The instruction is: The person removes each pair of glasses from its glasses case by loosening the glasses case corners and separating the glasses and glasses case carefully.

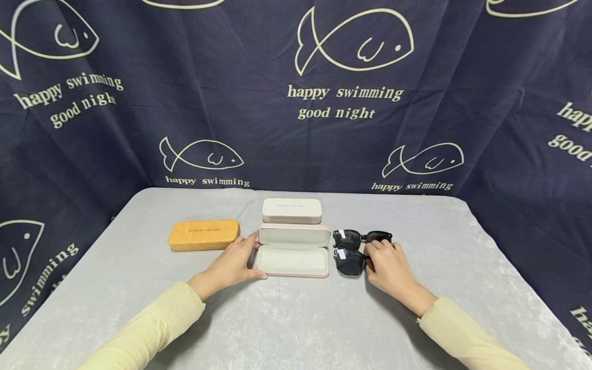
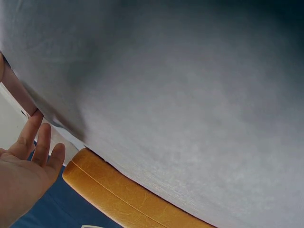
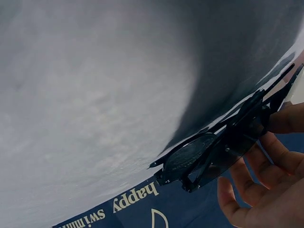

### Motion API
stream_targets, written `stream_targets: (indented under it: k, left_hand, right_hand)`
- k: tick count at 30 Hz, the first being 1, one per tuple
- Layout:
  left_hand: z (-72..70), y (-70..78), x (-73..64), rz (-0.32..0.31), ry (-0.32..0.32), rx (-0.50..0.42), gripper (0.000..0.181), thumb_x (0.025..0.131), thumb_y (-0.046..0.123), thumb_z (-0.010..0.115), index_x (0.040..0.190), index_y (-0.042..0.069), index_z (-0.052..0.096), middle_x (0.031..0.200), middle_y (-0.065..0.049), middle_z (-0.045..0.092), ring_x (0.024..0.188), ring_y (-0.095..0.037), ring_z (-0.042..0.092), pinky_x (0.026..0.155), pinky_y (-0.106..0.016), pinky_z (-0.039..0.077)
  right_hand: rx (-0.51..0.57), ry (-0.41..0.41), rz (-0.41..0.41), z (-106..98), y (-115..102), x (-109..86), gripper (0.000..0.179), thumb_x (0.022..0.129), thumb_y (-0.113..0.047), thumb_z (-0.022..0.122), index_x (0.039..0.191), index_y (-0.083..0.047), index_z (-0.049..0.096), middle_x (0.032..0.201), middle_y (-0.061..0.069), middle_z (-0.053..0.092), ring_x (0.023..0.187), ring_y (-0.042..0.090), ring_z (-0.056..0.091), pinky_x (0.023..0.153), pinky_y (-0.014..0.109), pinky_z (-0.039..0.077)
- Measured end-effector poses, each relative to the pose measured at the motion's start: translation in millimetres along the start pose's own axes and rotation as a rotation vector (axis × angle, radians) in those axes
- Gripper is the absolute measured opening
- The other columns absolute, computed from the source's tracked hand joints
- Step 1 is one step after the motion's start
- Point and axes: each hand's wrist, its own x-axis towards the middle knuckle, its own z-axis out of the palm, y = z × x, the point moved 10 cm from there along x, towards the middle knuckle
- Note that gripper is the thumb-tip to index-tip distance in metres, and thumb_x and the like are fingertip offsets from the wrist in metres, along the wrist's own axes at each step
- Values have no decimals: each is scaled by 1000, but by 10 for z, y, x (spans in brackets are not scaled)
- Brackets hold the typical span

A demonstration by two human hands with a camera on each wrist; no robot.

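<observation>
A pink-edged glasses case point(image 1: 292, 259) lies open on the table, its pale lining showing. My left hand point(image 1: 231, 262) holds its left end, thumb at the front corner and a finger by the hinge. Farther right are two pairs of black sunglasses, one behind the other. With thumb and fingers, my right hand point(image 1: 388, 264) grips the front sunglasses point(image 1: 350, 263) and covers their right half. The back sunglasses point(image 1: 348, 239) lie just beyond those fingers. In the right wrist view, the thumb and a finger pinch the dark frame of the held sunglasses point(image 3: 232, 149).
Behind the open case stands a closed white case point(image 1: 292, 210). A closed orange-yellow case point(image 1: 203, 235) lies left, close to my left fingers. A grey cloth covers the table point(image 1: 296, 324); a navy fish-print curtain point(image 1: 259, 72) hangs behind and at the sides.
</observation>
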Motion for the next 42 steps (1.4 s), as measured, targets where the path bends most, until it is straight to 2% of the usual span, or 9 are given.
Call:
stream_targets:
  k: [15,33,42]
  left_hand:
    - [6,-7,-4,-5,-8,-9,98,63,41,80,135,-5,33,113,-6,63,109,-26,52,96,-43,41]
    - [5,-11,7,4,7,-4,98,62,41,81,135,-5,34,111,-6,64,108,-26,52,95,-44,41]
    - [0,-5,0,12,11,-10,98,62,41,81,135,-6,34,111,-5,64,106,-25,52,94,-43,42]
  right_hand:
    - [-14,-22,-13,22,26,-20,18,64,-2,62,65,-14,48,67,0,51,68,22,48,65,38,34]
    - [-10,-34,-24,49,37,-19,17,65,0,64,69,-14,55,69,-1,54,69,22,50,64,37,34]
    - [-9,-58,-23,34,26,12,14,63,-5,62,70,-14,54,69,-2,52,69,22,48,63,37,33]
